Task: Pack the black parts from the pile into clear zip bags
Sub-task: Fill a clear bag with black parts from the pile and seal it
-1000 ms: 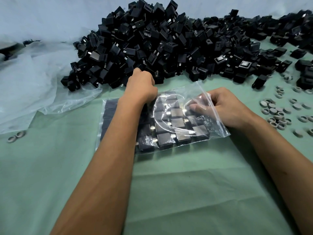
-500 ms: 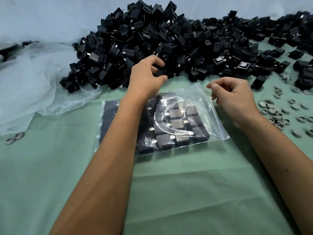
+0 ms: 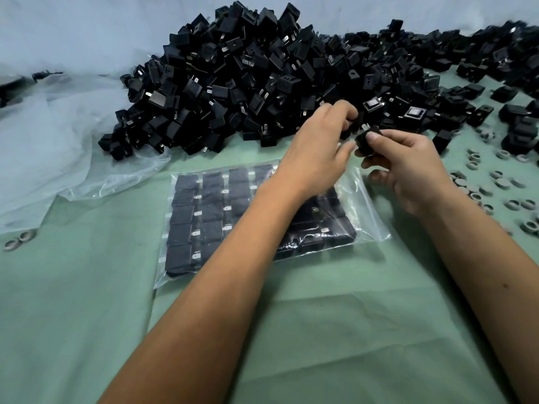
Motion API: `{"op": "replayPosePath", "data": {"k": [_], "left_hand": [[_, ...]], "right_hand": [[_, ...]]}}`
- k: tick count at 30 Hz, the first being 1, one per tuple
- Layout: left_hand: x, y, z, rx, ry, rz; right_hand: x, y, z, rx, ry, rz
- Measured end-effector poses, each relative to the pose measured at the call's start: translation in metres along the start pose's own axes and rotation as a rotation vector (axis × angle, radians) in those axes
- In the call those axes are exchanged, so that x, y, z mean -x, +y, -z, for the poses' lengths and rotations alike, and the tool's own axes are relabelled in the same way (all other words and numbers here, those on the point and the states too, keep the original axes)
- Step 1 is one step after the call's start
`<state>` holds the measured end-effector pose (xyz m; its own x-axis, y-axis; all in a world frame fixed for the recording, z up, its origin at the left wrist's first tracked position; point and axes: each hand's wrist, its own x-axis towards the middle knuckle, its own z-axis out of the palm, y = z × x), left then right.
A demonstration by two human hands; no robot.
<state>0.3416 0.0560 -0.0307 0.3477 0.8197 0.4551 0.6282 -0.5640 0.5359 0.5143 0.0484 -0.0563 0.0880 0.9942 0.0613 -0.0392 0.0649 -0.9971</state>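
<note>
Landmark: bag (image 3: 221, 217), flat on green cloth (image 3: 335, 330).

Near side of bag: bare cloth to the frame's bottom edge, only the two forearms cross it; widest free lane.

Far side: pile (image 3: 262, 80) runs wall-to-wall, front edge just beyond bag; only a thin strip of cloth between.

Left of bag: loose plastic sheet (image 3: 58, 147) lies crumpled, its edge near bag's far-left corner; two rings (image 3: 20, 239) further left.

Right of bag: rings scattered (image 3: 493, 185), stray parts (image 3: 519, 126) beyond them; narrow gap beside bag.

Over bag's far-right part: left hand (image 3: 318, 150) and right hand (image 3: 408, 167), w/ a part (image 3: 368, 140), block the way.
</note>
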Motion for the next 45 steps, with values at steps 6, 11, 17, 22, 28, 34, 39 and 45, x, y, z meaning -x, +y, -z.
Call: {"op": "replayPosePath", "data": {"k": [6, 11, 17, 22, 28, 34, 39, 45], "left_hand": [[0.005, -0.018, 0.01, -0.136, -0.23, 0.04], [0.004, -0.025, 0.02, -0.108, -0.225, -0.029], [0.001, -0.024, 0.024, -0.075, -0.078, -0.075], [-0.001, -0.018, 0.022, -0.049, -0.05, -0.09], [-0.001, -0.024, 0.02, -0.003, -0.043, -0.004], [0.0, -0.046, 0.041, -0.028, 0.086, 0.174], [0.006, -0.064, 0.055, -0.066, 0.118, 0.27], [0.011, -0.077, 0.063, -0.066, 0.085, 0.367]], "right_hand": [[-0.005, 0.002, 0.008, 0.141, 0.037, -0.133], [-0.005, 0.002, 0.017, 0.33, -0.118, -0.192], [0.005, 0.006, -0.002, 0.23, -0.182, -0.008], [0.009, 0.015, -0.017, 0.36, -0.045, 0.12], [0.012, 0.014, -0.023, 0.483, -0.087, 0.125], [0.017, 0.008, -0.028, 0.529, -0.182, 0.098], [0.015, 0.009, -0.027, 0.568, -0.184, 0.079], [0.011, 0.011, -0.023, 0.405, -0.032, 0.046]]}}
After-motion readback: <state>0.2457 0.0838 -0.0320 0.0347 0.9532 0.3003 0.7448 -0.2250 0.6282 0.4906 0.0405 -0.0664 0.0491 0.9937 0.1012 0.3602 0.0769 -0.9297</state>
